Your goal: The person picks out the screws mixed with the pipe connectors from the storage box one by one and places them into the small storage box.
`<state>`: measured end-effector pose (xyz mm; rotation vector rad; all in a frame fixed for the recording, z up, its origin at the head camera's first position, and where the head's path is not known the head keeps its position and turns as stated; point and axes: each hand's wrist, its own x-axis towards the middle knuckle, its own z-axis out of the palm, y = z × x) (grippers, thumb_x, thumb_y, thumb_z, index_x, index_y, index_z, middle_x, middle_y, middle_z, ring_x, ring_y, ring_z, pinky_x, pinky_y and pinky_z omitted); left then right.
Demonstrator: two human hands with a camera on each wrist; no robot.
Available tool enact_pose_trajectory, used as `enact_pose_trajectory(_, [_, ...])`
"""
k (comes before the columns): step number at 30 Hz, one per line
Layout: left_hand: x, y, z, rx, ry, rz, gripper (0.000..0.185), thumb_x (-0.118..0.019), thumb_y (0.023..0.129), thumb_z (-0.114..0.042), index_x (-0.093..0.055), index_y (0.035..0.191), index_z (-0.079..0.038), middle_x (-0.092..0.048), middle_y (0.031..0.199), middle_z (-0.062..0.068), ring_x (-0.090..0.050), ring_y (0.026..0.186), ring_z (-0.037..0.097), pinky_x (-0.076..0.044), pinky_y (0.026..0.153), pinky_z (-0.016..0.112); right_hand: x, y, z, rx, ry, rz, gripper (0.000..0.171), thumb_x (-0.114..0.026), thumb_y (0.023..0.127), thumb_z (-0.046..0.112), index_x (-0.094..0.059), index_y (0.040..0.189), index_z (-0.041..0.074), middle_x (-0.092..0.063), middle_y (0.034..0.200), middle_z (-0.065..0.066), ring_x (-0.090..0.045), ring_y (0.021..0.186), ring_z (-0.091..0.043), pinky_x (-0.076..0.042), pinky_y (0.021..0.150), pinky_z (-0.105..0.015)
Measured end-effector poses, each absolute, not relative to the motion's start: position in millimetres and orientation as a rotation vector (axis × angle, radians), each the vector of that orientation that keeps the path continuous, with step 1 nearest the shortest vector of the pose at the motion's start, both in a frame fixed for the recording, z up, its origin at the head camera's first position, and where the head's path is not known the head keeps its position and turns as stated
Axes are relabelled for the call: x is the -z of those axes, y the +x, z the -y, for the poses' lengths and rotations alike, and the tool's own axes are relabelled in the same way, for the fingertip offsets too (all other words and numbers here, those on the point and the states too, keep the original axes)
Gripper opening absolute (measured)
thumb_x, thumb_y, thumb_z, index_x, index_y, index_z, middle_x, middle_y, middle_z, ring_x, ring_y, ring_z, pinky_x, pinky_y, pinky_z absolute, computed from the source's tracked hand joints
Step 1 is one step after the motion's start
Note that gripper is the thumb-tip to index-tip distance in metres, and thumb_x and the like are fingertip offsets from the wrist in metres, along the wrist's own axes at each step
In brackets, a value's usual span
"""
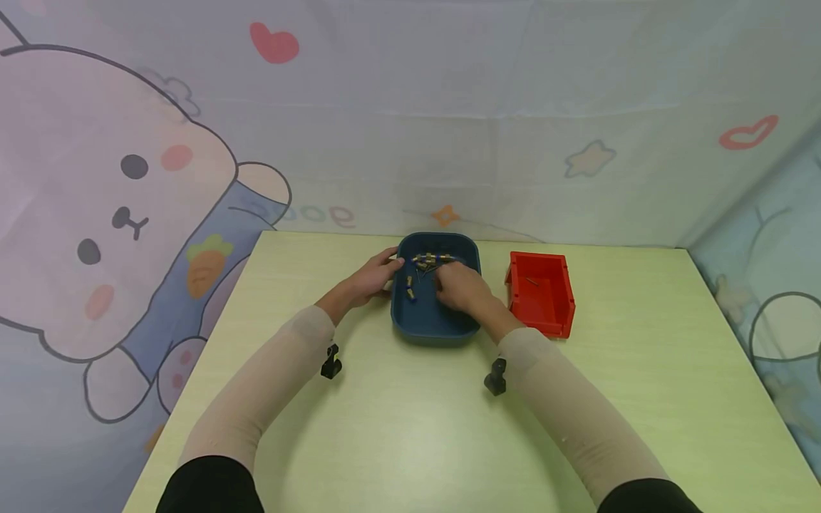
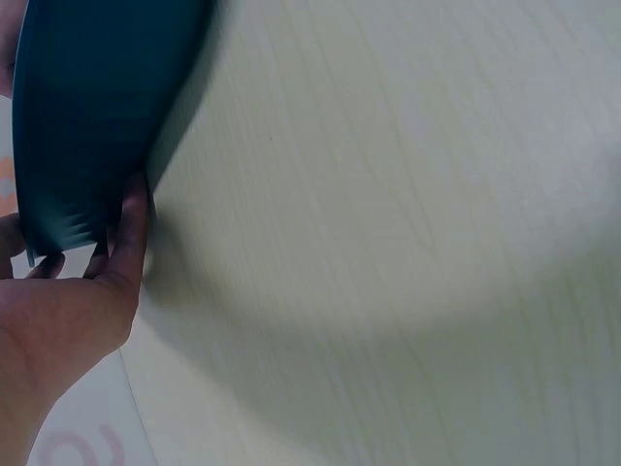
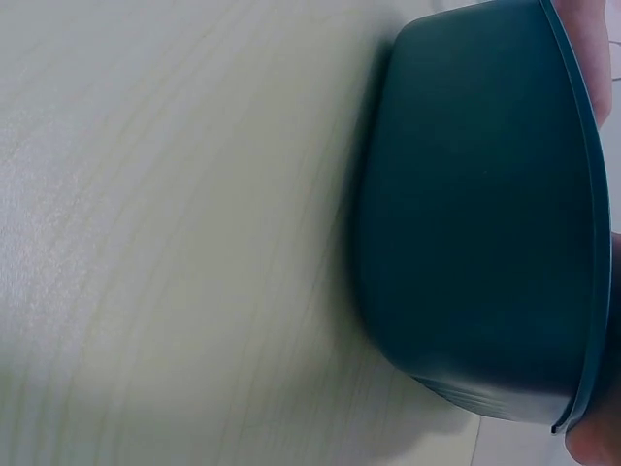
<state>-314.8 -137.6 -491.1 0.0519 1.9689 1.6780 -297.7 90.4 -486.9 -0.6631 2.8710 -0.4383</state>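
A dark blue tray (image 1: 433, 329) sits at the middle of the table and holds several small brass and blue parts (image 1: 428, 261) near its far end. My left hand (image 1: 387, 271) rests against the tray's left wall, and the fingers (image 2: 129, 228) lie straight along the tray (image 2: 87, 116) in the left wrist view. My right hand (image 1: 444, 279) reaches down inside the tray over the parts; its back hides the fingertips, so any grip is unseen. The right wrist view shows the tray's outer wall (image 3: 475, 214) with a finger (image 3: 590, 39) above the rim.
A red bin (image 1: 542, 313) stands just right of the tray, with one small thin piece inside. The pale green table (image 1: 410, 434) ends at a cartoon-printed cloth backdrop (image 1: 128, 178) behind and to both sides. Black wrist cameras (image 1: 330, 362) hang under both forearms.
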Motion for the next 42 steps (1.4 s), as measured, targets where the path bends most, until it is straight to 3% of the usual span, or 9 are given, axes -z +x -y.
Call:
enact_pose_trajectory(20, [490.1,-313.1,137.8,-1.678,0.057,-1.983,0.056,-0.041,0.118,-0.030,-0.022,0.170,-0.022,-0.035,0.166,0.016,-0.037,0.153,0.037,-0.044,0.112,0.063,489.0,-298.9,-90.2,0.373,-0.680,-2.839,0.015,-0.075,0.095,0.021,-0.072,0.082,0.016,-0.067,0.084,-0.001,-0.063,0.079,-0.021,-0.056,0.074,-0.043])
enact_pose_trajectory(30, [490.8,-314.1,137.6,-1.673,0.058,-1.986,0.057,-0.041,0.117,-0.031,-0.022,0.170,-0.022,-0.035,0.167,0.016,-0.037,0.154,0.037,-0.043,0.113,0.064,488.9,-299.7,-92.6,0.527,-0.705,-2.852,0.006,-0.075,0.094,0.018,-0.073,0.091,0.013,-0.069,0.089,-0.001,-0.064,0.081,-0.021,-0.057,0.076,-0.042])
enact_pose_trajectory(42, [493.0,-314.6,138.0,-1.694,0.039,-1.973,0.057,-0.043,0.117,-0.031,-0.024,0.170,-0.022,-0.035,0.167,0.016,-0.038,0.154,0.036,-0.044,0.112,0.063,489.3,-303.0,-100.2,0.900,-0.927,-2.852,0.005,-0.075,0.092,0.008,-0.072,0.089,0.008,-0.069,0.086,-0.003,-0.064,0.080,-0.019,-0.056,0.077,-0.037])
